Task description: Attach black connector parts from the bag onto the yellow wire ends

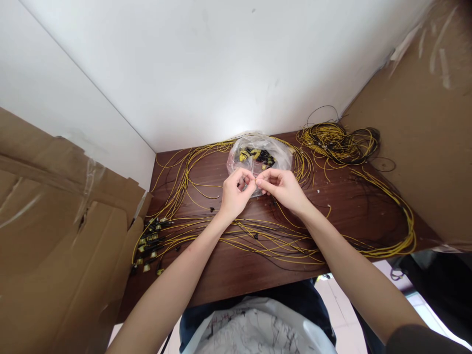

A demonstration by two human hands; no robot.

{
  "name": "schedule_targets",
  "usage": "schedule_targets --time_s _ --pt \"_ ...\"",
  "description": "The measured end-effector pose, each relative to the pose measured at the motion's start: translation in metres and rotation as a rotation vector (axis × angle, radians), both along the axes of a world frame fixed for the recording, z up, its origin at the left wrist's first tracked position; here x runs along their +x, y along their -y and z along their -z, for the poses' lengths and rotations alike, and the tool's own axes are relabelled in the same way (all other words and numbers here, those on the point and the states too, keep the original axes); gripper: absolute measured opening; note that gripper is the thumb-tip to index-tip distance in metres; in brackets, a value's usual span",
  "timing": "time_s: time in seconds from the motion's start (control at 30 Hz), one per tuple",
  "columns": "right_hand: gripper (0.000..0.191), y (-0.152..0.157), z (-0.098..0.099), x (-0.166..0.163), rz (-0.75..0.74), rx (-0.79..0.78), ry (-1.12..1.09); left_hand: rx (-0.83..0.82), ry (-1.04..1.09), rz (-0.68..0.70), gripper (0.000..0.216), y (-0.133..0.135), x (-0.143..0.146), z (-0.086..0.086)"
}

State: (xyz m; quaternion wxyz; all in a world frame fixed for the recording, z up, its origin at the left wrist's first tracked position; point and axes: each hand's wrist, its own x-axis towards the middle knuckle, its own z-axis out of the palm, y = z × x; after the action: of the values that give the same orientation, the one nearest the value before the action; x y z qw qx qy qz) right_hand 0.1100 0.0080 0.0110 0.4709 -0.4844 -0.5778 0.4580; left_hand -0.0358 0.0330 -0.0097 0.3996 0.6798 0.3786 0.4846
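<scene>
My left hand (238,191) and my right hand (282,187) meet over the front of a clear plastic bag (283,150), thumbs and forefingers pinched tip to tip. Whatever sits between the left fingertips is too small to name. From beneath the right hand a thin yellow wire (285,214) trails down to the tabletop, its end apparently in the pinch. Inside the open bag lie small black and yellow connector parts (258,156). Under both forearms a bundle of yellow and black wires (254,236) crosses the table.
Wires with black and yellow connectors (149,246) lie at the table's left end. A tangled wire coil (332,142) sits at back right. Cardboard (55,236) stands at left, more cardboard (413,147) at right, a white wall (228,64) behind. A plastic bag (258,329) covers my lap.
</scene>
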Motion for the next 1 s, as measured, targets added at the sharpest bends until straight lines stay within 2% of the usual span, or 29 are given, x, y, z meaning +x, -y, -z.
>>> schedule_targets --time_s 0.33,1.0 --pt "0.031 -0.0008 -0.0012 0.0009 0.058 -0.045 -0.086 -0.058 0.047 0.006 0.010 -0.0024 -0.0002 0.0029" --pt "0.028 -0.0008 -0.0008 0.0015 0.061 -0.041 -0.123 0.026 -0.035 0.000 0.007 -0.0038 -0.0010 0.0013"
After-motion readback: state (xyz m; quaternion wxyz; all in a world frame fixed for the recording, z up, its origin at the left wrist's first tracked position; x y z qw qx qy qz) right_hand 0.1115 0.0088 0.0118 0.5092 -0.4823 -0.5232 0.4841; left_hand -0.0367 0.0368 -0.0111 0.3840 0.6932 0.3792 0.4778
